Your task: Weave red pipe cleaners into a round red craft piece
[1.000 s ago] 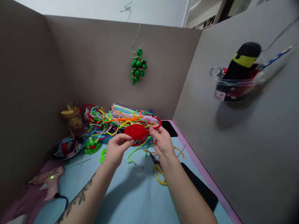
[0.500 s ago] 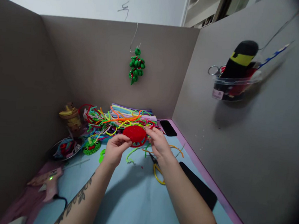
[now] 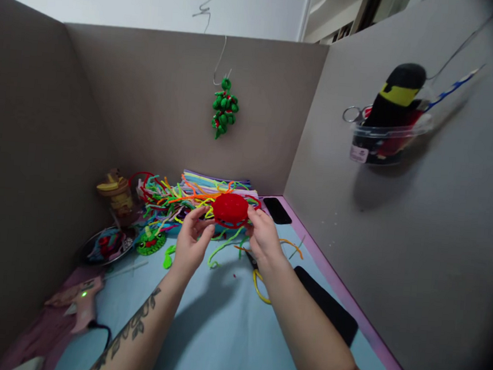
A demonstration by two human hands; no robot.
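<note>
A round red fuzzy piece (image 3: 230, 209) made of wound pipe cleaner is held up over the blue mat (image 3: 216, 332). My left hand (image 3: 192, 243) pinches its left edge with the fingertips. My right hand (image 3: 261, 235) grips its right edge, where a red loop sticks out. Behind the piece lies a heap of coloured pipe cleaners (image 3: 176, 199) and a flat stack of them (image 3: 218, 181).
Yellow-handled scissors (image 3: 259, 281) lie under my right wrist. A pink glue gun (image 3: 83, 306) with a green light sits front left. A green frog figure (image 3: 151, 240), a dish (image 3: 107, 245), two black phones (image 3: 277, 210) (image 3: 330, 313), a hanging green ornament (image 3: 224, 107) and a wall cup (image 3: 384, 136) are around.
Both hands lifted the red piece a little up and to the right. My left hand shifted its grip on the left edge.
</note>
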